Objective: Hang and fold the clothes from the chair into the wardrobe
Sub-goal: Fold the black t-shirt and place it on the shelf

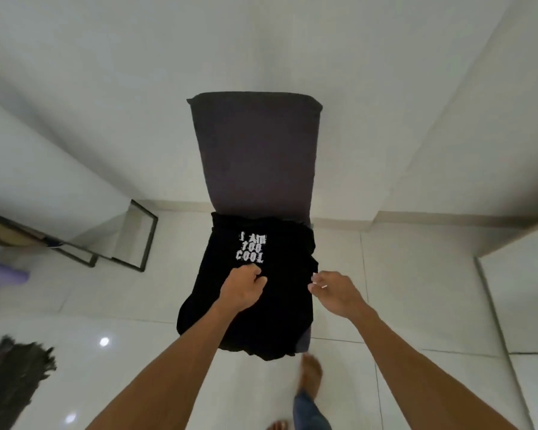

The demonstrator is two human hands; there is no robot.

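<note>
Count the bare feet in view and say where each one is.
2. One bare foot is on the tiled floor just in front of the chair; the other foot shows only its toes at the picture's bottom edge, the rest out of frame.

shirt [255, 293] on chair [255, 150] seat | rug [13, 377] far left | foot [312, 372] before chair
</note>
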